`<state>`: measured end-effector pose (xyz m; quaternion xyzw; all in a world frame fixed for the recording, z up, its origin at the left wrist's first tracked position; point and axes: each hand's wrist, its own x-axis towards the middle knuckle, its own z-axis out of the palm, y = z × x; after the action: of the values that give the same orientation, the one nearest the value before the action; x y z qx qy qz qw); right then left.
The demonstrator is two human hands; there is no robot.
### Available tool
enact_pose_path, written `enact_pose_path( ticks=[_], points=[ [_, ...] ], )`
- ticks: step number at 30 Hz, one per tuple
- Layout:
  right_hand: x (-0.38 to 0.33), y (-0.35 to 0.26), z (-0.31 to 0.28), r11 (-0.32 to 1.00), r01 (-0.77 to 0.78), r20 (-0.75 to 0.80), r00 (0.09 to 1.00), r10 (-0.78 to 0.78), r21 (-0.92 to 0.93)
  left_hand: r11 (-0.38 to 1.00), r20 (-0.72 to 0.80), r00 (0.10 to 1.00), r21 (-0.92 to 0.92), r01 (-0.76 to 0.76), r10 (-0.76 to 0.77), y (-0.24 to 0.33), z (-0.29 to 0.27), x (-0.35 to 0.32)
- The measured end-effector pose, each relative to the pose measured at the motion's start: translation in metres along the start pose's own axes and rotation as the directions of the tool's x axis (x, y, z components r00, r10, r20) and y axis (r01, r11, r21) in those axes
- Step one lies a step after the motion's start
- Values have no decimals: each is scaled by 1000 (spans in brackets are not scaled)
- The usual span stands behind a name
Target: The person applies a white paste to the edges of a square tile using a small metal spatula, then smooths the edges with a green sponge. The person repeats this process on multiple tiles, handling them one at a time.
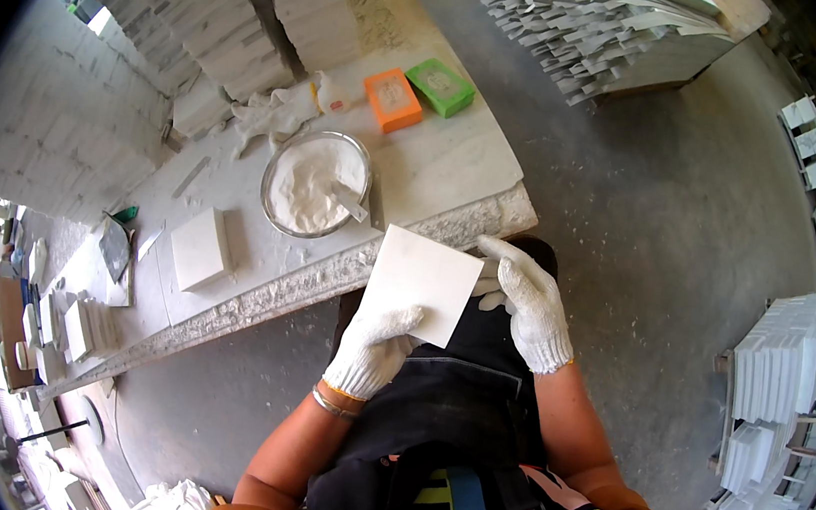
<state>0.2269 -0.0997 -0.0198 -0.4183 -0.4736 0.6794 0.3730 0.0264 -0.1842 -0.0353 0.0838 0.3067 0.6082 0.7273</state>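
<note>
A square white stone tile (430, 283) is tilted up before me, over my dark apron. My left hand (372, 352), in a white knitted glove, is closed on its lower left corner, thumb lying across the face. My right hand (528, 304), gloved the same way, is beside the tile's right edge. Its fingers are stretched out and apart; whether a fingertip touches the edge I cannot tell. On the stone bench (437, 173) just beyond the tile sits a round metal bowl (266, 194) of white powder, with a flat scraper (351, 204) stuck in it.
An orange box (392, 100) and a green box (440, 87) lie on the bench beyond the bowl, near a white bottle (332, 95) and crumpled gloves (268, 116). A thick white block (200, 249) rests to the left. Stacked stone strips (595, 25) stand across the floor; tiles (776, 363) line the right.
</note>
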Motion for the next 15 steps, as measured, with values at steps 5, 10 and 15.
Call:
enact_pose_path(
  ticks=[5,10,15],
  points=[
    [5,7,6,998,-25,32,999,23,52,1000,-26,1000,-6,-12,12,-5,-6,3],
    [4,7,17,998,-56,51,997,58,-40,1000,-43,999,27,-5,6,-4,-6,1],
    [-9,13,23,986,-138,96,985,146,-90,999,-39,999,19,-33,34,-6,-12,3]
  ],
)
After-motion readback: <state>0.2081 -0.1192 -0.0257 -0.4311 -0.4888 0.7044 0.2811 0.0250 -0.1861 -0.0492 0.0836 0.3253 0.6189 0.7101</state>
